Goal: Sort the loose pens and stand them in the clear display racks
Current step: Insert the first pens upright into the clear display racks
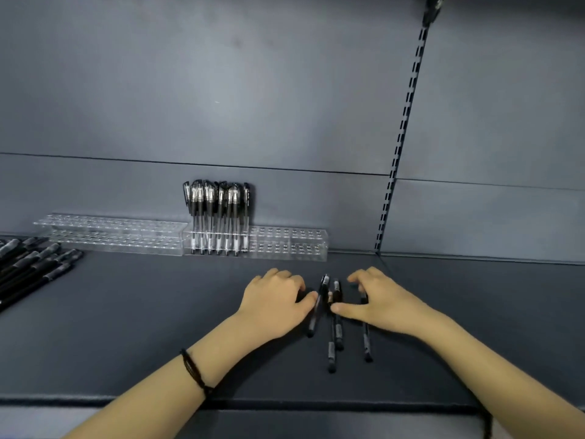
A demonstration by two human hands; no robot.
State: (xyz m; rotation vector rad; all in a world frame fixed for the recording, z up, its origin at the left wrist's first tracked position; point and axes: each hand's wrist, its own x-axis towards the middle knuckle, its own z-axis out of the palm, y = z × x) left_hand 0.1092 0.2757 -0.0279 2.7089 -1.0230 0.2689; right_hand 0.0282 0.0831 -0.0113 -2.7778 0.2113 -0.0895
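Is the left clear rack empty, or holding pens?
Empty. The left rack shows only bare holes; all standing pens sit in the left end of the right rack.

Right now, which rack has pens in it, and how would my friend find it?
Look along the grey back wall down to where it meets the dark shelf. Two clear racks sit there side by side, and yours is the right rack. Unlike the empty left rack, it has black pens standing in its left end.
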